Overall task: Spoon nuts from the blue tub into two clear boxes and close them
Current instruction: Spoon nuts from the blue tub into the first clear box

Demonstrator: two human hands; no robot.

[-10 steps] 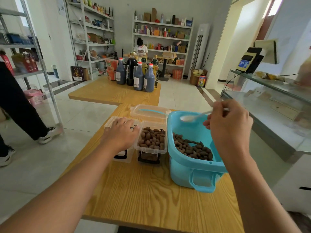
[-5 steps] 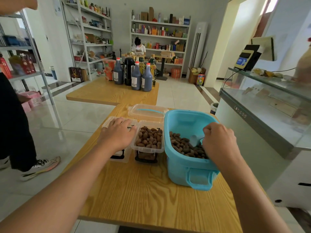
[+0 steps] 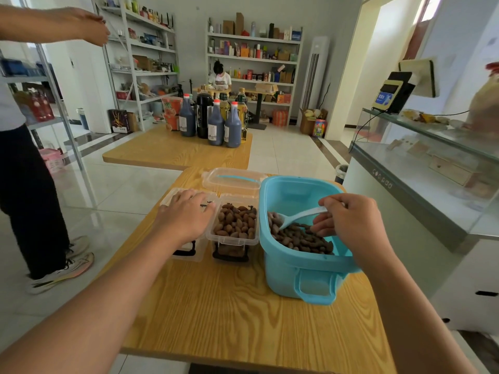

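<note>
- Blue plastic tub (image 3: pixel 305 268) — the biggest piece — stands at the right of the wooden table (image 3: pixel 216 314), just beside the open box. Its walls look stiff and thick, and with nuts only across the bottom it is probably light enough to slide if knocked; the moulded handle on its near side is the likely place to steady it.
- Clear box (image 3: pixel 234 233), lid off, sits between the tub and the second box, filled with nuts nearly to the rim. Thin plastic like this probably flexes, so it is best held low by the sides.
- Second box (image 3: pixel 189 252) lies under the left hand (image 3: pixel 186 218), which rests flat on its lid, fingers spread and straight, pressing rather than gripping.
- Loose lid (image 3: pixel 232 179) waits behind the boxes, untouched.
- Right hand (image 3: pixel 348 222) pinches the handle of the white spoon (image 3: pixel 297 215), bowl low over the nuts in the tub.
- Nuts (image 3: pixel 299 237) — small, hard, smooth — will likely roll off a tipped spoon, so it should travel level.
</note>
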